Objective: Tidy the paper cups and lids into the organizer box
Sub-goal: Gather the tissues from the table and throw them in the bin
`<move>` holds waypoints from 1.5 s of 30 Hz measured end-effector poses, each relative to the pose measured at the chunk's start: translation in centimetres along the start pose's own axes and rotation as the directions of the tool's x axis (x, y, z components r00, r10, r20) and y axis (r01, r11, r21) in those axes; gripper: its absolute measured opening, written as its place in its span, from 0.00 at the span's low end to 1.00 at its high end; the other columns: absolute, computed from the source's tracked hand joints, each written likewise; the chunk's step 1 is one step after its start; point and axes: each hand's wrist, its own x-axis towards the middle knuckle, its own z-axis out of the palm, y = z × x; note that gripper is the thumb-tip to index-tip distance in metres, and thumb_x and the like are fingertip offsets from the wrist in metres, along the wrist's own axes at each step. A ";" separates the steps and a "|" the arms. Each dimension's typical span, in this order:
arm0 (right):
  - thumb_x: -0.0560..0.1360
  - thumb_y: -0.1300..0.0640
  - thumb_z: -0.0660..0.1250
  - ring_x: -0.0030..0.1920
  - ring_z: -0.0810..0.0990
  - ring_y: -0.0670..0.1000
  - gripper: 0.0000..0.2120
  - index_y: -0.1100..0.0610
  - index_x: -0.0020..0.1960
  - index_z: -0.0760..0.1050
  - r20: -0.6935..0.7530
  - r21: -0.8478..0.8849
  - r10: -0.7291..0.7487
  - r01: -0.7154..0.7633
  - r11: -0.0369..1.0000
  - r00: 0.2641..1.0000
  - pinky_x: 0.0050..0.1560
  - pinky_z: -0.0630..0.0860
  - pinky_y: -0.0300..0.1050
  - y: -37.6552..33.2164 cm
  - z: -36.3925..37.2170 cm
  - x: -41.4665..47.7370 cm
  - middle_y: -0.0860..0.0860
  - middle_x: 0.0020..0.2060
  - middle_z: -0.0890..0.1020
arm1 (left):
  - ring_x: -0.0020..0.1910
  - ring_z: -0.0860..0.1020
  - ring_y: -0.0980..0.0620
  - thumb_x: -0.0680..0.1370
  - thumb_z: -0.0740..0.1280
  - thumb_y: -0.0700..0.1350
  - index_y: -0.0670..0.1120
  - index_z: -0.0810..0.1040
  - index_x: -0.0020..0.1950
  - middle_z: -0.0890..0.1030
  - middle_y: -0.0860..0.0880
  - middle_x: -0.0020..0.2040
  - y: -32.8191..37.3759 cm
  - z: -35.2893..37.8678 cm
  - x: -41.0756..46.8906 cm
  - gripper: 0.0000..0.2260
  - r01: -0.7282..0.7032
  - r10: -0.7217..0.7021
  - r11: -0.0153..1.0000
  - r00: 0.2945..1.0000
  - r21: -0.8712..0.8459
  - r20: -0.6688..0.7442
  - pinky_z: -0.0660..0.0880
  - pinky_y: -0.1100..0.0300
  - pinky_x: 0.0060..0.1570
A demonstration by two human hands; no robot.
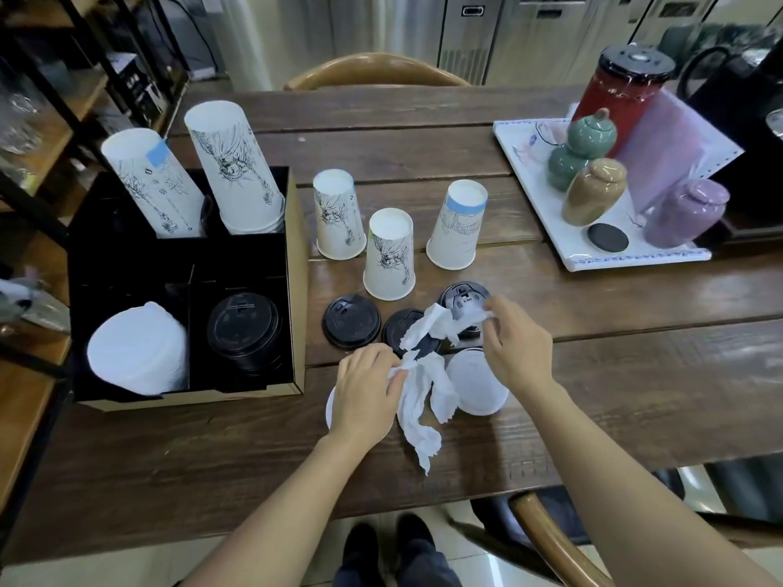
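A black organizer box [296, 290] stands at the left with two upside-down cup stacks [237, 171] at its back, white lids [137, 349] and black lids [243, 328] in its front compartments. Three upside-down paper cups [390, 256] stand on the table beside it. Black lids [351, 320] and white lids [476, 383] lie in front of them. My left hand [366, 391] and my right hand [515, 336] both hold a crumpled white paper towel [423, 387] stretched between them above the lids. One white lid is partly hidden under my left hand.
A white tray [551, 218] at the right carries several small ceramic jars and a red canister [623, 95]. Wooden chairs stand at the far side [373, 69] and near right [546, 540]. A shelf rack is at the left.
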 end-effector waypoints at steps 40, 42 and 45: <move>0.77 0.63 0.59 0.30 0.64 0.50 0.18 0.51 0.33 0.56 0.171 0.201 0.143 -0.177 0.964 0.975 0.29 0.58 0.44 0.1 -1.9 1.6 0.48 0.30 0.66 | 0.51 0.78 0.41 0.79 0.57 0.50 0.41 0.73 0.55 0.79 0.42 0.53 5.8 2.1 2.3 0.14 0.319 -0.334 0.942 0.878 0.102 0.343 0.72 0.52 0.45; 0.77 0.64 0.59 0.35 0.68 0.57 0.06 0.57 0.42 0.65 0.157 0.245 0.165 -0.200 0.949 0.974 0.32 0.62 0.47 0.3 -2.1 1.3 0.53 0.34 0.73 | 0.46 0.77 0.42 0.80 0.56 0.47 0.42 0.71 0.49 0.78 0.44 0.47 5.6 1.6 2.1 0.10 0.320 -0.287 0.944 0.913 -0.075 0.290 0.70 0.53 0.41; 0.72 0.72 0.54 0.42 0.72 0.58 0.22 0.59 0.64 0.67 0.158 0.337 0.161 -0.207 0.918 0.974 0.42 0.67 0.46 0.3 -2.4 1.1 0.56 0.44 0.76 | 0.37 0.70 0.49 0.79 0.58 0.44 0.45 0.66 0.40 0.70 0.50 0.35 5.1 0.5 1.8 0.08 0.319 -0.266 0.884 0.944 -0.341 0.193 0.66 0.55 0.36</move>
